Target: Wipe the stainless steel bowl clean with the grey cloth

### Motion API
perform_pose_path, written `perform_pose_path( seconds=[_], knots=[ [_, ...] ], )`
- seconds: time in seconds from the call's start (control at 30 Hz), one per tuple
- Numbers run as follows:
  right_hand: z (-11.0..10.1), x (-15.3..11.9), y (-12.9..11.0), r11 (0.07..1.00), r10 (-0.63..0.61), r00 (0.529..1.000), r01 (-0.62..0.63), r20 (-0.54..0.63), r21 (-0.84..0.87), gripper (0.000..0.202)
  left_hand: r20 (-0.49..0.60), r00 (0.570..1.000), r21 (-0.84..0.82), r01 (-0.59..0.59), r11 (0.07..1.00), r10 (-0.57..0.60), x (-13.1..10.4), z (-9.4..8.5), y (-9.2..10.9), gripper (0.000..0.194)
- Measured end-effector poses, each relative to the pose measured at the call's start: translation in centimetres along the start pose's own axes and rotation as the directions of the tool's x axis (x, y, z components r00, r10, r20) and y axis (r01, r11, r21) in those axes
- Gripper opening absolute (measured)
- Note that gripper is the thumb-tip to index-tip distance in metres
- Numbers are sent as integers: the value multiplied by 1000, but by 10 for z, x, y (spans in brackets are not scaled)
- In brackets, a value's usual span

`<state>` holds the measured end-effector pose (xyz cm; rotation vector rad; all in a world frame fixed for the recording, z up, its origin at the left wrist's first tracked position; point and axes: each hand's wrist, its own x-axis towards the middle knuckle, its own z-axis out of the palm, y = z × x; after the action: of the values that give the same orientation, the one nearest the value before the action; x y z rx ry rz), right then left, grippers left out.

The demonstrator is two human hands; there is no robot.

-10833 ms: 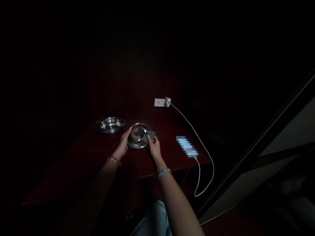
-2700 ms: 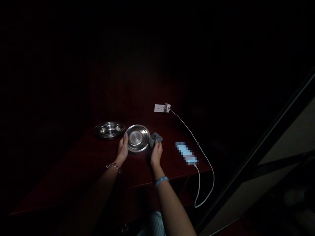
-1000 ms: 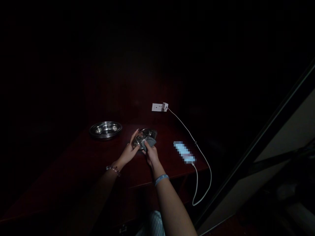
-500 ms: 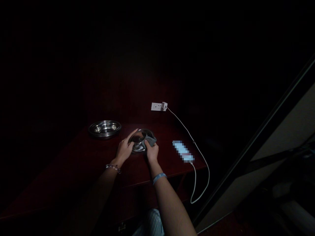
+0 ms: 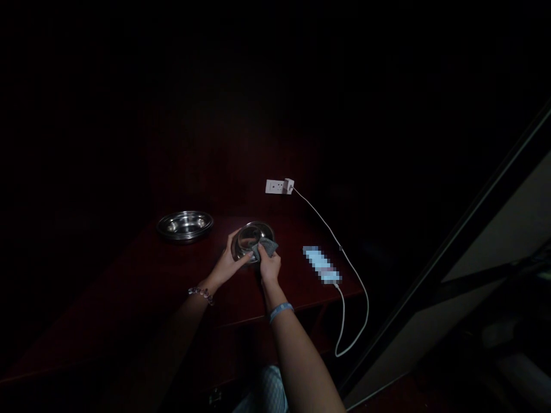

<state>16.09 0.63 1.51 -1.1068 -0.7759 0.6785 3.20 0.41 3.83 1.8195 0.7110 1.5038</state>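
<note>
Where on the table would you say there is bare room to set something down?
Dimly, the table looks bare before the stacked dishes, left of the left hand; a narrower strip separates right hand and phone. Crowded: where hands, plate and cloth meet.

Very dim overall | highlights glint on my metal dish (image 5: 248, 235) | screen (image 5: 322, 265) glows, pixelated | far corners sink into black

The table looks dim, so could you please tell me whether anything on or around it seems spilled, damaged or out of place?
Only the white cable looks untidy: it sags in a loose loop past the table's front edge, where it might snag. The stacked dishes sit neatly; no spill shows, though darkness could hide one.
</note>
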Motion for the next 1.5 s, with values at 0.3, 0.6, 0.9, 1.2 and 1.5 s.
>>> perform_pose_path(
  seconds=[0.3,0.6,0.9,1.2,1.5],
  knots=[
    [-3,-6,-12,979,-14,998,3,-55,-203,35,-90,973,-9,211,977,-211,6,-1,-26,48],
    [-10,-15,-26,935,-140,988,109,-69,-337,30,-46,957,-26,285,958,-286,9,-24,-14,49],
    [-10,-18,-35,902,-167,985,130,-54,-411,34,-140,914,49,391,919,-381,9,-30,-43,32],
    [-11,-15,-31,941,-172,981,137,-91,-309,36,-133,887,12,447,894,-442,9,-29,-41,35],
    [-15,-16,-35,957,-156,959,88,-235,-276,42,-94,908,37,412,910,-407,7,-30,-31,35]
  ],
)
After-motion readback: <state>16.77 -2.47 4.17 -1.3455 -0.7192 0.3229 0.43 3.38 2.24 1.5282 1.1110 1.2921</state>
